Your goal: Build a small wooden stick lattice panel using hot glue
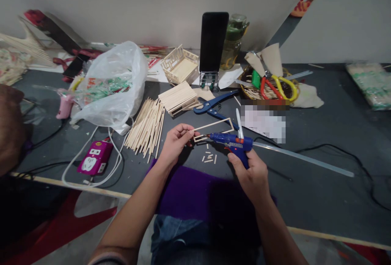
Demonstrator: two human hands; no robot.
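Head view: left end of wooden frame (213, 124) between left fingers (183, 128).

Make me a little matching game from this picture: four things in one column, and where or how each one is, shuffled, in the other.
1. Blue glue gun
2. Stick frame
3. Outlet box
4. Phone

A. Standing upright, its screen dark
B. Held in the left hand
C. Pinkish-purple, with a white cord beside it
D. Gripped in the right hand

Pairs: 1-D, 2-B, 3-C, 4-A
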